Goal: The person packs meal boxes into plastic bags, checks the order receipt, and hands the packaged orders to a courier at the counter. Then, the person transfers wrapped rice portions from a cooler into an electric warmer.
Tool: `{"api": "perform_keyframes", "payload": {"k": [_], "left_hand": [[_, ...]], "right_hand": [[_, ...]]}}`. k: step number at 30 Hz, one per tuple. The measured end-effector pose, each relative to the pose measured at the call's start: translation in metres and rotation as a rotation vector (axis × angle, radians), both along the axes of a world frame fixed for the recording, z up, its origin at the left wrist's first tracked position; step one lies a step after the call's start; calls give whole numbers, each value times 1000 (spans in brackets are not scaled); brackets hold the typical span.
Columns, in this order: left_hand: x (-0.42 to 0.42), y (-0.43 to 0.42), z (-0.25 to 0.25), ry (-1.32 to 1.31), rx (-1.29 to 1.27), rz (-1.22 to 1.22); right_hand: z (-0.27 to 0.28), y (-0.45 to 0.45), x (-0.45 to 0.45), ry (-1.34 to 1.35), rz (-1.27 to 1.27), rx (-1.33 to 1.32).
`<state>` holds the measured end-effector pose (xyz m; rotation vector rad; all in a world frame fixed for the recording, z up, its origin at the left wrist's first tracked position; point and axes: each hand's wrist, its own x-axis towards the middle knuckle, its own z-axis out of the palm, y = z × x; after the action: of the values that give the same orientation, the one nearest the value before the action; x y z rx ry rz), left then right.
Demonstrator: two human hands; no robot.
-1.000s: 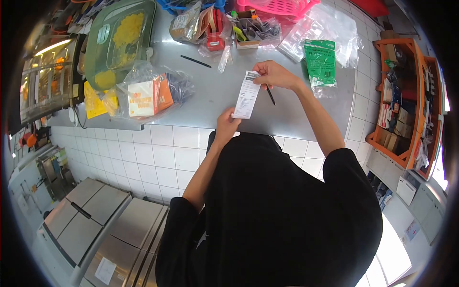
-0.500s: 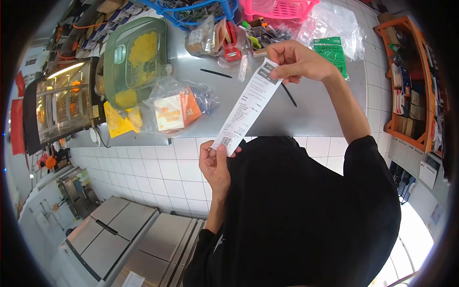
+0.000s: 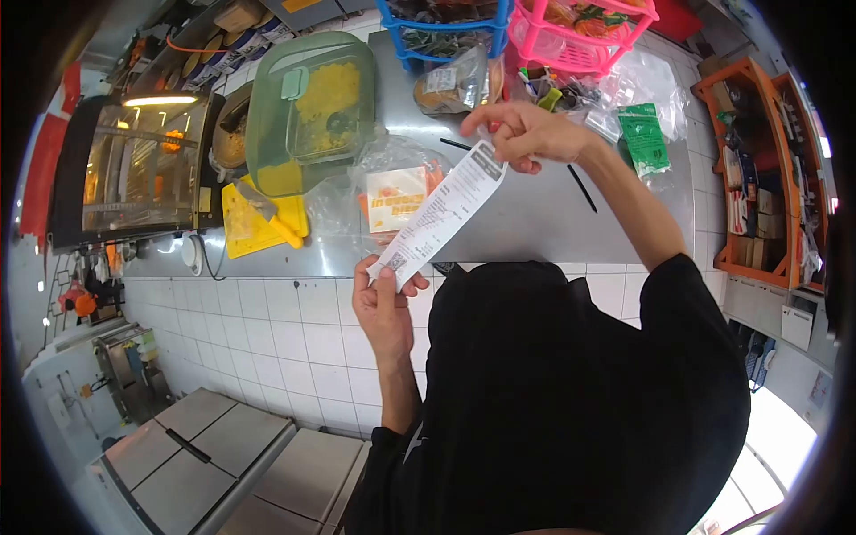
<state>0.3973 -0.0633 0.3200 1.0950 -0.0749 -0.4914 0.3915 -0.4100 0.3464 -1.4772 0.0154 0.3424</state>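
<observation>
A long white printed receipt [image 3: 439, 214] is stretched slantwise in front of me. Its lower left end is pinched by my left hand [image 3: 385, 308], thumb on top, just off the table's front edge. My right hand [image 3: 526, 135] is at the upper right end, by the dark printed header, with its fingers bent around the paper's edge. Behind the receipt, a white and orange box [image 3: 397, 201] lies in a clear plastic bag. A black pen [image 3: 582, 188] rests on the metal table [image 3: 526, 227] below my right wrist; another dark stick [image 3: 456, 144] is partly covered by the receipt.
On the left are a green lidded container [image 3: 272, 116], a yellow board [image 3: 241, 223] with a yellow-handled knife [image 3: 283, 230] and a glass display case [image 3: 147, 169]. Blue [image 3: 446, 27] and pink [image 3: 571, 49] baskets stand at the back. A green packet [image 3: 644, 138] lies right.
The receipt, first held short, has been stretched out to full length between my hands. My left hand has moved left and down. The view has shifted, showing more of the baskets and the knife.
</observation>
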Motion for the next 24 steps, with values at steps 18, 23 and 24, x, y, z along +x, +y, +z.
{"api": "perform_keyframes", "payload": {"k": [18,23,24], "left_hand": [[82,106,-10,-96,185,-80],[103,119,-15,-113,18,23],[105,121,-14,-135,-42,48]], "right_hand": [[-26,135,-14,46,-278,138],[-53,140,-25,-77,-457,423],[-59,139,-29,-121,-513,528]]}}
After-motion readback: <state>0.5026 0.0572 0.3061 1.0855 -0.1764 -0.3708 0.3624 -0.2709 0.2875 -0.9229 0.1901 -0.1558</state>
